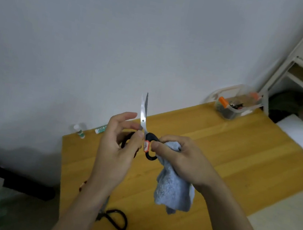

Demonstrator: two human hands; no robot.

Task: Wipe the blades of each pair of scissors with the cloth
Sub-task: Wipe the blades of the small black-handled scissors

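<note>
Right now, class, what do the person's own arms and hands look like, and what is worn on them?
Both forearms are bare as far as the frame shows: no sleeves, gloves, watch or rings on the left hand or the right hand. The fingernails are short and unpainted.

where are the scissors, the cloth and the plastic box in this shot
scissors (143, 113), head view, on the shiny blades above the pivot
cloth (172, 194), head view, on the blue part hanging below the right hand
plastic box (225, 112), head view, on its clear front wall
</note>
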